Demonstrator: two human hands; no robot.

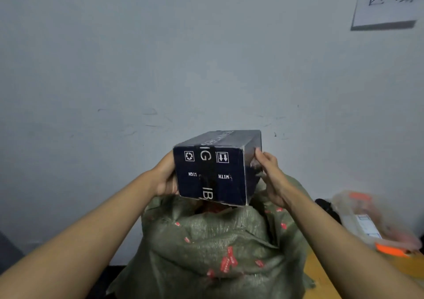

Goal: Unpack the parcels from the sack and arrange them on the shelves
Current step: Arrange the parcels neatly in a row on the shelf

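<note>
A dark blue cardboard box (213, 172) with white printed symbols and black tape hangs in the air above the mouth of a green woven sack (213, 248). My left hand (164, 177) grips the box's left side. My right hand (271, 177) holds its right side, thumb on the upper edge. The sack stands open below, with red markings on its cloth and something reddish showing inside its mouth.
A pale wall fills the background, with a white paper sign (387, 0) at the upper right. A clear bagged parcel with orange parts (371, 225) lies on a yellow-brown surface (321, 275) to the right of the sack, next to a black object (325, 207).
</note>
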